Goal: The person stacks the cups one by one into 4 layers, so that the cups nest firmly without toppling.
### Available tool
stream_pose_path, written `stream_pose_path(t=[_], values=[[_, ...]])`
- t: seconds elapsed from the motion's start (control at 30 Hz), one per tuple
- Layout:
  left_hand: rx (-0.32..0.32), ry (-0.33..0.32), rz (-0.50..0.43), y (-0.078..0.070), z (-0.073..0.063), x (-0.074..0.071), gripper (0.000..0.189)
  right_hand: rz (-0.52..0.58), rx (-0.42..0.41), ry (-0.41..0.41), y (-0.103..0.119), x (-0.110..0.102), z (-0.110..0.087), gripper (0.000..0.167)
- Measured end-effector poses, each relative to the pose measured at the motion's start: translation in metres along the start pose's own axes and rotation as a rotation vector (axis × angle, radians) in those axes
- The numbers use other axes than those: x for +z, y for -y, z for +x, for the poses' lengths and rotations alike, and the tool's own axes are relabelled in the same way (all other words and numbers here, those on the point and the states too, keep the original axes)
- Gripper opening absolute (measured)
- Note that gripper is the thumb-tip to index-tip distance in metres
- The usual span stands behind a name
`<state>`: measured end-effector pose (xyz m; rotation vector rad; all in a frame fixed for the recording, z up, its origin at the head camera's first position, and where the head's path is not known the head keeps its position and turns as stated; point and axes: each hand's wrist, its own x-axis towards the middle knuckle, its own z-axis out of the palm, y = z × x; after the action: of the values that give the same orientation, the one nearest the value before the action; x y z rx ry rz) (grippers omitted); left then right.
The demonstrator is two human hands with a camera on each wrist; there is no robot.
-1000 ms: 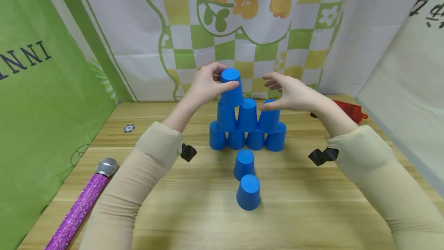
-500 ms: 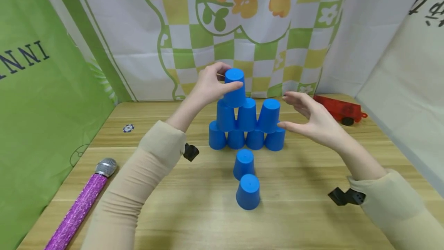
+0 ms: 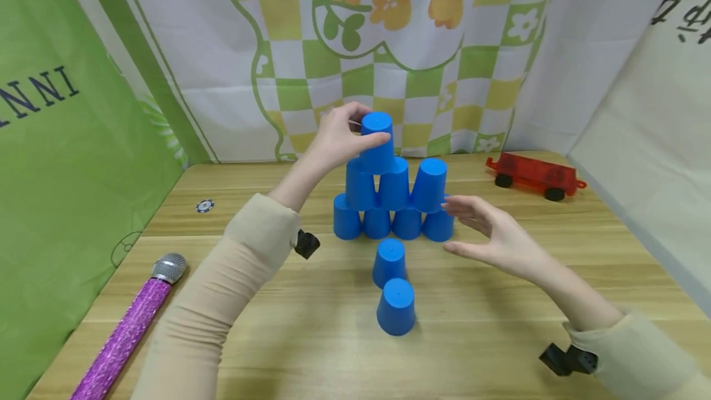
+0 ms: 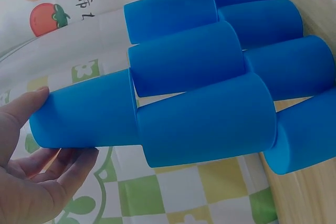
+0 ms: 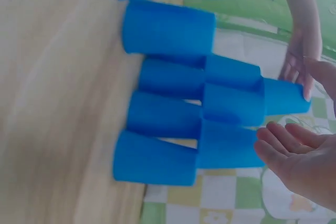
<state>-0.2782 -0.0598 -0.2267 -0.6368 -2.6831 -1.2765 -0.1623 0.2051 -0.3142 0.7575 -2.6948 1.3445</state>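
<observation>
Upside-down blue plastic cups form a stack: several in the bottom row and three in the second row. My left hand grips a top cup between thumb and fingers, over the left and middle cups of the second row. In the left wrist view, this held cup meets the cups beneath at its rim. My right hand is held beside the stack's right end with fingers and thumb apart, holding nothing. Two more cups, a farther one and a nearer one, stand before the stack.
A purple glittery microphone lies along the wooden table's left side. Behind it on the table is a small poker chip. At the back right stands a red toy wagon. Patterned cloth hangs behind the table.
My right hand has left the second row's right cup, moving down and rightward, uncovering the red wagon. My left hand has shifted the top cup slightly to the right.
</observation>
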Motion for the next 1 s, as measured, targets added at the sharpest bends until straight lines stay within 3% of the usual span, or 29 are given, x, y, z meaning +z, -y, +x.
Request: stream_pose_path(t=[0.53,1.0], values=[[-0.036,0.007,-0.010,-0.001,0.002,0.001,0.054,0.055,-0.038,0.168,-0.016,0.043,-0.008,0.053],[-0.024,-0.008,-0.012,0.005,0.004,0.004,0.054,0.149,-0.048,0.294,-0.018,0.068,-0.009,0.059]])
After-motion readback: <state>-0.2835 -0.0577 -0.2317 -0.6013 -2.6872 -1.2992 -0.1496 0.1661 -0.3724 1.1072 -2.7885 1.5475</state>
